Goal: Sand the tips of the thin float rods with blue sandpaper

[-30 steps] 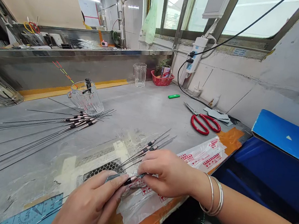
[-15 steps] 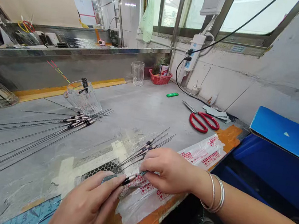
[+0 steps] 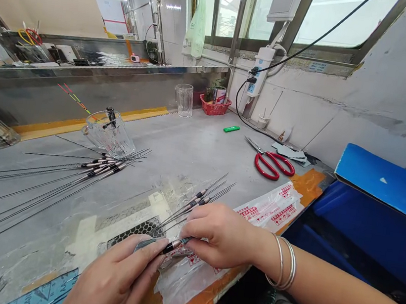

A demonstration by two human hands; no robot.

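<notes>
My left hand (image 3: 122,271) is closed round a thin fishing float (image 3: 172,245), whose black and pale banded body shows between my two hands. A grey-blue strip (image 3: 146,243) sticks out between the left thumb and fingers. With bent fingers my right hand (image 3: 216,233) pinches a small blue-green scrap, probably sandpaper (image 3: 186,240), at the float's other end. Just beyond the hands, several similar floats (image 3: 200,196) lie in a bunch, partly over a black honeycomb-patterned patch. A larger fan of floats (image 3: 91,172) spreads over the table on the left.
A glass mug (image 3: 110,135) stands behind the larger fan. Red-handled scissors (image 3: 269,163), a green object (image 3: 232,129) and a red basket (image 3: 214,106) are farther back. A blue printed sheet (image 3: 44,293) lies front left; a blue box (image 3: 386,181) is on the right.
The whole view has shifted slightly, so most things appear a little farther left. Both hands keep their hold on the float, with little other visible movement.
</notes>
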